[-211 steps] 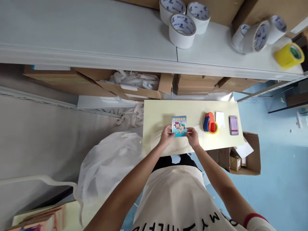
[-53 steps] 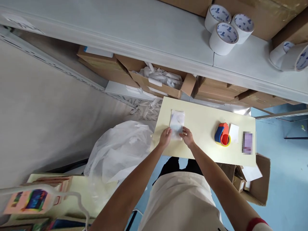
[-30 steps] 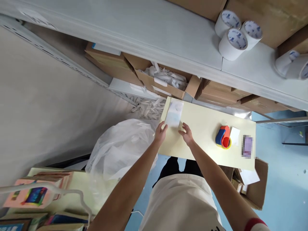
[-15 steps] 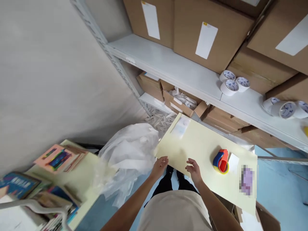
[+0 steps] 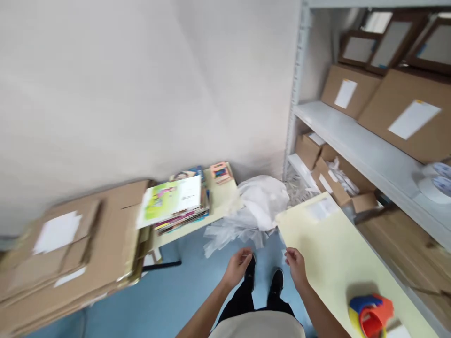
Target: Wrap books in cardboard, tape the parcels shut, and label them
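Observation:
My left hand (image 5: 238, 268) is over the blue floor, its fingers loosely bent and apart with nothing in them. My right hand (image 5: 296, 266) hovers by the near left edge of a pale yellow table (image 5: 327, 249), fingers half curled and likewise empty. On that table sits a red and blue tape dispenser (image 5: 375, 314) with a yellow rim, and a clear plastic bag or sheet (image 5: 322, 208) lies at the far end. Beyond my hands a heap of white plastic film (image 5: 262, 199) spills between the two tables.
At left, a second table (image 5: 225, 197) bears a stack of books (image 5: 176, 202) and small pink books (image 5: 221, 172). Flattened cardboard (image 5: 116, 239) is piled further left. A metal shelf (image 5: 352, 134) on the right holds cartons (image 5: 405, 112) and tape rolls (image 5: 437, 183).
My view has swung left, bringing the book stack and flattened cardboard into sight and shifting the pale table rightward. Both hands stay empty, and the right one now sits by the table's edge.

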